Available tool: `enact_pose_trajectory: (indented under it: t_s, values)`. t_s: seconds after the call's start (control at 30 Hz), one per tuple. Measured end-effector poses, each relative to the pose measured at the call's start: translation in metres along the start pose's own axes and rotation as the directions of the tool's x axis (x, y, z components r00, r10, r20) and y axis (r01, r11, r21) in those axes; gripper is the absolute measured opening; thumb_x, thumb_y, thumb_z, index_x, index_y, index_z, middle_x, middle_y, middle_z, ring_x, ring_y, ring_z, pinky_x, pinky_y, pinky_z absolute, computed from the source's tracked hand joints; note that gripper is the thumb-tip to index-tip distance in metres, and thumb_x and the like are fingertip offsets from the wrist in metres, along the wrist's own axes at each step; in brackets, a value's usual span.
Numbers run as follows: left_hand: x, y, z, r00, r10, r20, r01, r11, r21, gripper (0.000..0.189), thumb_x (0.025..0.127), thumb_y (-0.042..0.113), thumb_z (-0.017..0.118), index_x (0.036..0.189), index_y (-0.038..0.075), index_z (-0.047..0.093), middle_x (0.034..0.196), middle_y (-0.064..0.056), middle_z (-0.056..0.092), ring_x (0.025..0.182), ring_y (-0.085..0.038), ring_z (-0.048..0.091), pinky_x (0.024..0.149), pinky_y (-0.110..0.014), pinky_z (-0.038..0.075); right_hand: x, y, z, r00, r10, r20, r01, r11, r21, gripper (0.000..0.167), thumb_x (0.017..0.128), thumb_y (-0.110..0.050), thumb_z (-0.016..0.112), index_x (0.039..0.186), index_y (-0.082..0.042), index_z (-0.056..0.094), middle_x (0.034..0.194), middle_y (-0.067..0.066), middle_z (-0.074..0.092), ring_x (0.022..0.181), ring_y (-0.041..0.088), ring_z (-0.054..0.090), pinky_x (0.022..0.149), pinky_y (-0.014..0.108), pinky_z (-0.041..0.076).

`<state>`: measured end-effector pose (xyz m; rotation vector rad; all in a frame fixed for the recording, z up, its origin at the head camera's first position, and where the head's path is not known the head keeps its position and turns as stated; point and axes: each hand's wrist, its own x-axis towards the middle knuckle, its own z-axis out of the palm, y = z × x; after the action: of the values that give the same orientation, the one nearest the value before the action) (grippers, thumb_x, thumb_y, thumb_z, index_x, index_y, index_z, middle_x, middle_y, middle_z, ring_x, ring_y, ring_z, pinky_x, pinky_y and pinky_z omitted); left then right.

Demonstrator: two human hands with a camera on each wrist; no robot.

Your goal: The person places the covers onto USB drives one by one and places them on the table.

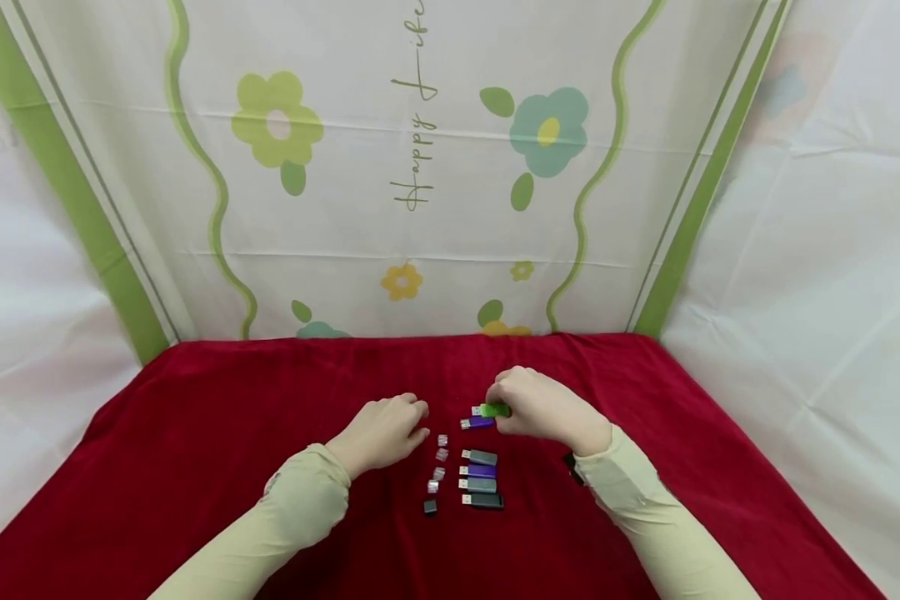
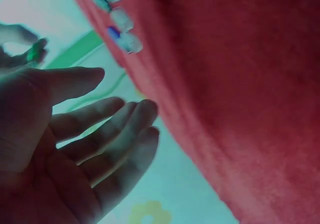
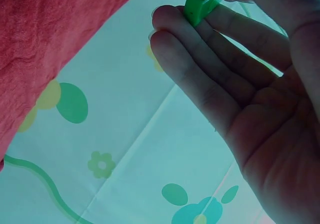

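Observation:
My right hand [image 1: 543, 407] pinches a green USB stick [image 1: 497, 410] between thumb and fingers, its metal plug pointing left. In the right wrist view the stick's green end [image 3: 199, 7] shows between the fingertips. Just below it on the cloth lies a purple USB stick [image 1: 481, 422]. Further down, a column holds a grey USB stick [image 1: 483, 457], another purple one [image 1: 482, 472], a second grey one [image 1: 482, 484] and a black one [image 1: 486, 501]. My left hand [image 1: 381, 432] hovers left of them, fingers loosely bent; its palm [image 2: 55, 179] holds nothing.
Left of the sticks runs a line of several small clear caps [image 1: 442, 455], with a black cap [image 1: 430, 507] at the near end. All lie on a red cloth [image 1: 270, 417]. A dark object [image 1: 572, 464] shows partly beside the right sleeve. Printed white curtains [image 1: 450, 292] hang behind.

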<state>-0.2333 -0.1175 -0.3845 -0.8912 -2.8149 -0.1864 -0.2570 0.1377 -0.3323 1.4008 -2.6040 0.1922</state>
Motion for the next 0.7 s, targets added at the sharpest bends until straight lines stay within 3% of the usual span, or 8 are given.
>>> enact_pose_trajectory:
  t_s: [0.27,0.47,0.7]
  values:
    - [0.013,0.005,0.007,0.996,0.085,0.033,-0.086,0.996,0.029,0.011,0.087,0.017,0.074,0.091,0.008,0.069,0.079,-0.001,0.055,0.068,-0.016,0.058,0.056,-0.030,0.050,-0.001,0.000,-0.002,1.000,0.005,0.004,-0.005,1.000,0.008,0.013,0.070,0.000,0.075,0.075,-0.011,0.071,0.070,-0.006,0.057,0.064,0.007,0.049,0.061,0.023,0.045]
    - [0.022,0.008,0.012,0.994,0.094,0.061,-0.097,0.994,0.044,0.009,0.088,0.021,0.074,0.086,0.012,0.071,0.078,-0.001,0.059,0.070,-0.018,0.062,0.059,-0.035,0.052,-0.001,0.002,-0.001,1.000,0.004,0.002,-0.004,1.000,-0.005,0.015,0.069,0.000,0.074,0.073,-0.013,0.070,0.069,-0.004,0.058,0.063,0.007,0.047,0.060,0.023,0.044]
    - [0.028,0.008,0.016,0.992,0.091,0.091,-0.095,0.994,0.050,0.011,0.087,0.023,0.075,0.079,0.017,0.070,0.075,0.004,0.059,0.069,-0.014,0.060,0.059,-0.032,0.051,-0.001,0.000,0.000,1.000,0.020,0.010,-0.020,1.000,-0.007,0.016,0.069,0.001,0.074,0.072,-0.014,0.069,0.069,-0.003,0.058,0.063,0.007,0.047,0.059,0.023,0.044]
